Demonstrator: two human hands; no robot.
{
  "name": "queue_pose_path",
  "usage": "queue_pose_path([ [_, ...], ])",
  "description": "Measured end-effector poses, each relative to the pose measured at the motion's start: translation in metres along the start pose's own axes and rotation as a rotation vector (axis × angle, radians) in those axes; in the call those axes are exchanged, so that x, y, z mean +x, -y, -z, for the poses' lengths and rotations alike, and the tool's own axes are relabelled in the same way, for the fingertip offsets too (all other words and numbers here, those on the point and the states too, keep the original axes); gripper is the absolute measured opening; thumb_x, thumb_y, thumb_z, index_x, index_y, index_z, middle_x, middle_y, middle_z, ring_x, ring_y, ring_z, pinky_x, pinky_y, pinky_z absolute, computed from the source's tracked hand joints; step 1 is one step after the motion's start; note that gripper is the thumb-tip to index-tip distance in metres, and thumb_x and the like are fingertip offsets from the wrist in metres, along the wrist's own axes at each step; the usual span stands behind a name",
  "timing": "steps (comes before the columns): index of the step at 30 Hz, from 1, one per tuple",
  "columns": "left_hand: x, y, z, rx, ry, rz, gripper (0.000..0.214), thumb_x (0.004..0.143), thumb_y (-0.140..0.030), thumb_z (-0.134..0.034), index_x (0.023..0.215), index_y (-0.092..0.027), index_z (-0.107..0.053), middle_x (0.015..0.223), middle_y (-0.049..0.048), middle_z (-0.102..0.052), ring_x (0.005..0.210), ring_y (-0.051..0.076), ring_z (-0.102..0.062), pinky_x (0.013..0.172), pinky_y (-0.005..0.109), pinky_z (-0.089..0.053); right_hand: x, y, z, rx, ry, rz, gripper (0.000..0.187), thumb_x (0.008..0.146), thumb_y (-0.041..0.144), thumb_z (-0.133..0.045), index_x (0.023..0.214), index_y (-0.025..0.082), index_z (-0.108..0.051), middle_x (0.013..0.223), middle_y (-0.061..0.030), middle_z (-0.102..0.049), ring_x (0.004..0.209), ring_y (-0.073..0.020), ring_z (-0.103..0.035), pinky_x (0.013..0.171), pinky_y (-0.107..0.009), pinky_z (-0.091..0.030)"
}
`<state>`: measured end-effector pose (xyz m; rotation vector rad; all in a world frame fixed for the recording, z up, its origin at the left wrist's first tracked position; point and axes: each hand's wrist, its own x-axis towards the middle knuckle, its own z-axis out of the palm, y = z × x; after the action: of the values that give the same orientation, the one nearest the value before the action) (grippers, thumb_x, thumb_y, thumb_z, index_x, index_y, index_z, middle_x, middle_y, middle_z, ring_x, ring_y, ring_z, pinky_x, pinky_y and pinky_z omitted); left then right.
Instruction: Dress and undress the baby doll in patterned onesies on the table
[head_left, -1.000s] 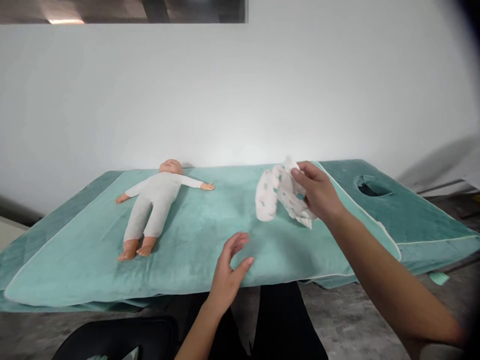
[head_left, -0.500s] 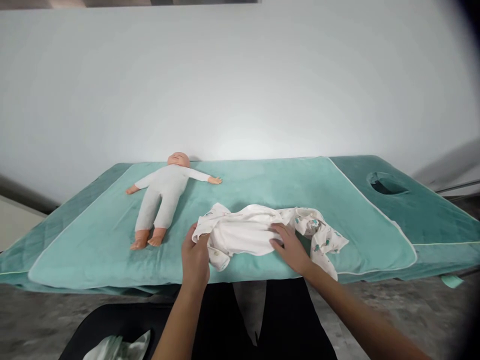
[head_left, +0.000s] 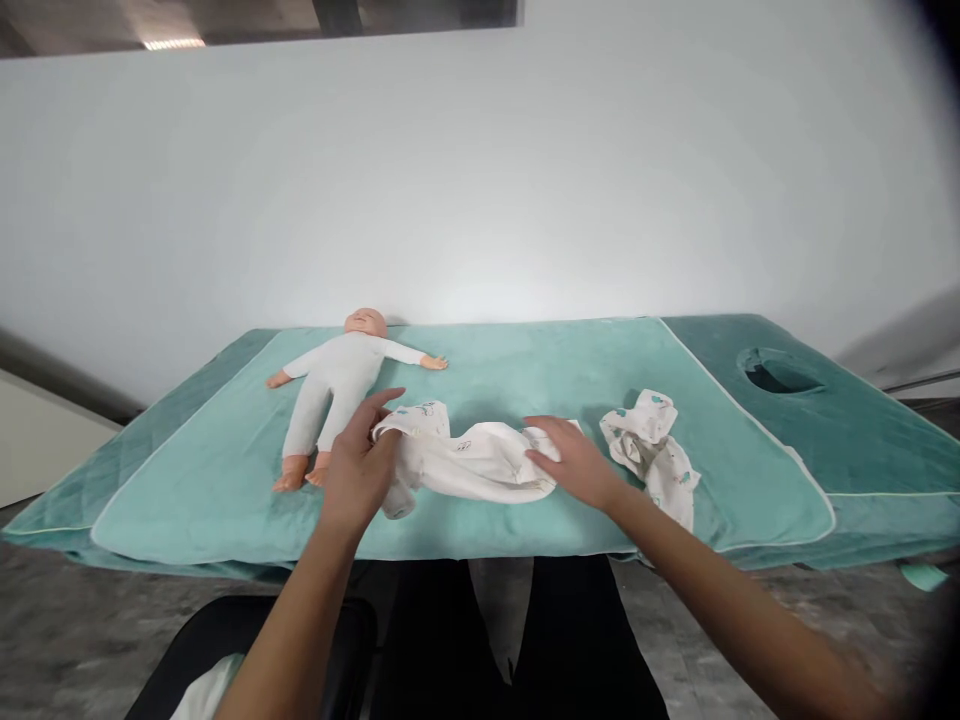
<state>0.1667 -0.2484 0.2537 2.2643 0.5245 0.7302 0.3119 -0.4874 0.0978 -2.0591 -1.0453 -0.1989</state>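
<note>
A white baby garment [head_left: 476, 470] with a small print stretches in a crumpled band above the front part of the bed. My left hand [head_left: 364, 455] grips its left end between thumb and fingers. At the other end, my right hand [head_left: 574, 462] has its fingers and thumb around the cloth. To the right lies a separate bunched piece of printed baby clothing [head_left: 651, 445], touched by neither hand. Behind my left hand a baby doll [head_left: 341, 365] in a white suit lies on its back with its arms spread; its feet are partly covered by my hand.
Everything lies on a light green sheet [head_left: 540, 360] over a padded green bed [head_left: 757, 440]. A face hole [head_left: 780, 372] opens at the bed's right end. The white wall [head_left: 480, 180] rises behind. A black chair [head_left: 180, 650] holding some cloth stands at lower left.
Both hands have drawn the garment slightly left, away from the printed piece that now lies apart on the right. My right hand has taken hold of the cloth's right end.
</note>
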Motion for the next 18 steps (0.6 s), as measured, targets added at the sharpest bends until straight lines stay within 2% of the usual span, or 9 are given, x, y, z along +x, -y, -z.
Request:
queue_pose_path([
  [3,-0.007,0.0,0.008,0.013,0.029,0.044,0.042,0.081,-0.026,-0.049,0.116,-0.021,-0.07,0.101,0.0032,-0.07,0.078,0.018,-0.058,0.063,0.025,-0.042,0.038,0.034,-0.036,0.056,0.113,0.051,0.051,0.094,0.037,-0.059,0.142,0.023,-0.048,0.141,-0.0091,-0.054,0.13,-0.0252,-0.049,0.109,-0.042,-0.039],
  [6,-0.016,0.011,0.035,0.051,0.035,0.1,0.037,0.083,-0.033,-0.052,0.112,-0.021,-0.071,0.1,0.0036,-0.07,0.081,0.019,-0.06,0.064,0.025,-0.043,0.065,0.042,-0.052,0.005,0.304,0.08,0.025,0.094,0.032,-0.061,0.115,0.02,-0.066,0.11,-0.0085,-0.068,0.108,-0.0256,-0.061,0.096,-0.038,-0.043],
  [8,-0.023,0.02,0.057,0.143,0.052,0.107,0.037,0.083,-0.036,-0.055,0.114,-0.023,-0.07,0.102,0.0032,-0.07,0.087,0.021,-0.061,0.069,0.027,-0.047,0.073,0.047,-0.045,0.023,0.348,0.079,0.012,0.094,0.027,-0.058,0.099,0.021,-0.067,0.091,-0.0036,-0.068,0.088,-0.02,-0.062,0.078,-0.03,-0.042],
  [10,-0.03,0.026,0.071,0.216,0.154,0.014,0.038,0.081,-0.036,-0.06,0.117,-0.026,-0.068,0.114,0.0033,-0.067,0.1,0.023,-0.062,0.083,0.03,-0.05,0.076,0.06,-0.026,0.075,0.278,0.078,0.008,0.092,0.025,-0.058,0.093,0.021,-0.065,0.086,0.0002,-0.066,0.078,-0.0155,-0.058,0.066,-0.025,-0.034],
  [11,-0.034,0.028,0.072,0.234,0.218,-0.068,0.039,0.08,-0.035,-0.062,0.119,-0.028,-0.066,0.124,0.0036,-0.063,0.11,0.024,-0.06,0.091,0.033,-0.05,0.077,0.069,-0.014,0.103,0.231,0.087,0.008,0.092,0.027,-0.059,0.091,0.021,-0.063,0.085,0.0014,-0.065,0.075,-0.014,-0.056,0.063,-0.025,-0.031],
  [13,-0.038,0.026,0.06,0.237,0.27,-0.239,0.042,0.081,-0.034,-0.066,0.123,-0.03,-0.064,0.144,0.0043,-0.05,0.131,0.027,-0.049,0.107,0.038,-0.044,0.077,0.092,0.012,0.165,0.183,0.119,0.021,0.093,0.037,-0.06,0.082,0.019,-0.059,0.078,0.0028,-0.06,0.07,-0.012,-0.051,0.061,-0.025,-0.028],
  [16,-0.037,0.01,0.022,0.139,0.249,-0.369,0.054,0.082,-0.035,-0.07,0.134,-0.03,-0.056,0.158,0.0065,-0.032,0.145,0.028,-0.034,0.116,0.042,-0.036,0.077,0.124,0.048,0.325,0.199,0.159,0.032,0.094,0.044,-0.058,0.076,0.018,-0.056,0.071,0.004,-0.053,0.065,-0.01,-0.046,0.06,-0.024,-0.029],
  [18,-0.032,-0.006,0.0,-0.014,0.358,-0.386,0.059,0.084,-0.037,-0.07,0.139,-0.029,-0.05,0.156,0.0084,-0.035,0.144,0.028,-0.036,0.117,0.042,-0.035,0.074,0.137,0.068,0.425,0.279,0.213,0.029,0.095,0.04,-0.056,0.077,0.018,-0.058,0.072,0.0042,-0.052,0.065,-0.0093,-0.045,0.06,-0.023,-0.031],
])
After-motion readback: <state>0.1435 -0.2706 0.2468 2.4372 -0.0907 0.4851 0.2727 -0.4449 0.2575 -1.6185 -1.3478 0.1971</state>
